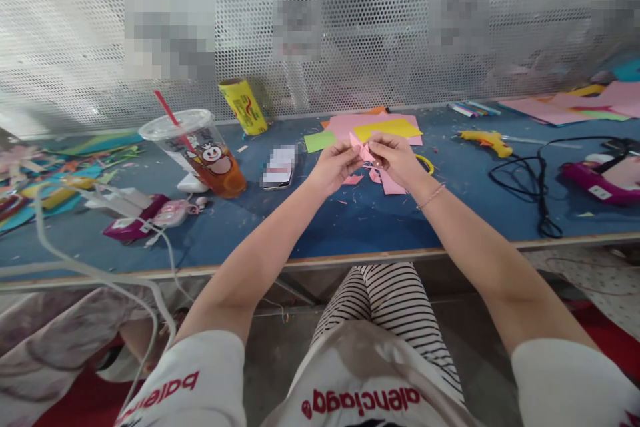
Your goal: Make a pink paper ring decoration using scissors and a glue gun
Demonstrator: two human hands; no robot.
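A small folded pink paper (pixel 361 148) is held up over the blue table, pinched between both hands. My left hand (pixel 336 165) grips its left side with thumb and fingers together. On the right side, the fingers of my right hand (pixel 393 157) are closed on the same paper. Pink paper scraps (pixel 353 180) and a pink strip (pixel 393 183) lie on the table just below. Behind the hands sits a pile of coloured sheets, with a yellow sheet (pixel 387 129) on top and a green one (pixel 320 141) at its left. A yellow ring (pixel 426 163) shows partly behind my right wrist.
Left of the hands are a phone (pixel 280 166), a yellow canister (pixel 244 107) and a drink cup (pixel 200 153). A yellow glue gun (pixel 487 143), black cable (pixel 540 180) and purple power strip (pixel 600 183) lie right. White cables cross the left side, where a person sits.
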